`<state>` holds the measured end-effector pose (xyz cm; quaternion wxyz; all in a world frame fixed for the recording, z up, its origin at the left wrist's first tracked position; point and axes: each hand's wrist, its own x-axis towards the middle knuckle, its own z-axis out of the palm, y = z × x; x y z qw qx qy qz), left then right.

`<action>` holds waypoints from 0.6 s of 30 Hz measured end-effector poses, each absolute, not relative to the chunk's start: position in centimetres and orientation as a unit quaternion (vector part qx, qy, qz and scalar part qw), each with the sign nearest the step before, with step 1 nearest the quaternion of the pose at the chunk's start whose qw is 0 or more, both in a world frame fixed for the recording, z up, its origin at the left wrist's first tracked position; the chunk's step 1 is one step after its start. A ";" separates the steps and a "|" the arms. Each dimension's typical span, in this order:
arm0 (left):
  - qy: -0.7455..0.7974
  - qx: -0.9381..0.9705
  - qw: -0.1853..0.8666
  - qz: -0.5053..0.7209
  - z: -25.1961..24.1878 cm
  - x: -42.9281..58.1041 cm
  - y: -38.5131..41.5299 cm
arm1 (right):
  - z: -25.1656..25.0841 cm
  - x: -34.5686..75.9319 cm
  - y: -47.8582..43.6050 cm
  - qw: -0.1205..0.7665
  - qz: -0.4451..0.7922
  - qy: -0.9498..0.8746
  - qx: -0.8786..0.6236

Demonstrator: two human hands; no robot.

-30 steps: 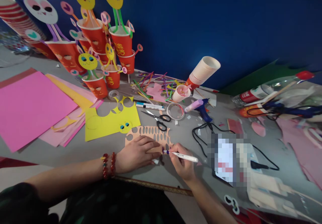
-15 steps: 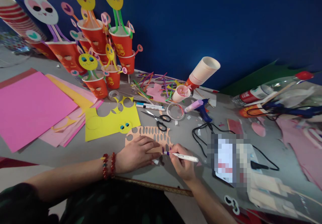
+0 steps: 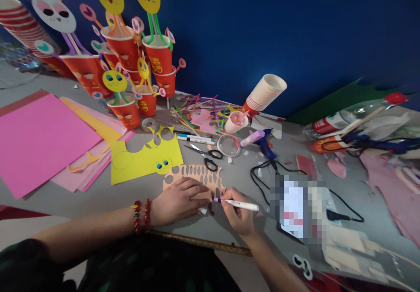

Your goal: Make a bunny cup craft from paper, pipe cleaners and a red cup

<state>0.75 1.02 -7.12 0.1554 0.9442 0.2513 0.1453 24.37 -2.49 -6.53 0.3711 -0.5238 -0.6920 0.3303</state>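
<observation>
Before you, a peach paper sheet (image 3: 178,177) with oval cutouts lies flat, your white purple-tipped marker (image 3: 243,205) slanting at its lower right.

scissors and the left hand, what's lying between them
In the head view, the peach paper with its cut-out holes lies between the scissors and the left hand, which rests over part of it.

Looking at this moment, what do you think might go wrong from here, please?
The sheet is full of holes, so it might tear or shift under the left hand. The marker in the right hand is near the sheet's edge and might stray onto the table. The scissors lie just beyond the sheet, so a reaching hand might knock them.
</observation>
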 end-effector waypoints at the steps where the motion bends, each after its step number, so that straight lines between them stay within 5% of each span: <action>1: 0.251 0.944 0.156 0.145 -7.2 0.7 1.0 | -6.5 24.4 -2.5 0.371 0.331 -0.691 -0.524; 18: 0.254 0.945 0.160 0.131 -6.8 0.8 1.0 | -6.4 24.3 -2.5 0.373 0.335 -0.688 -0.525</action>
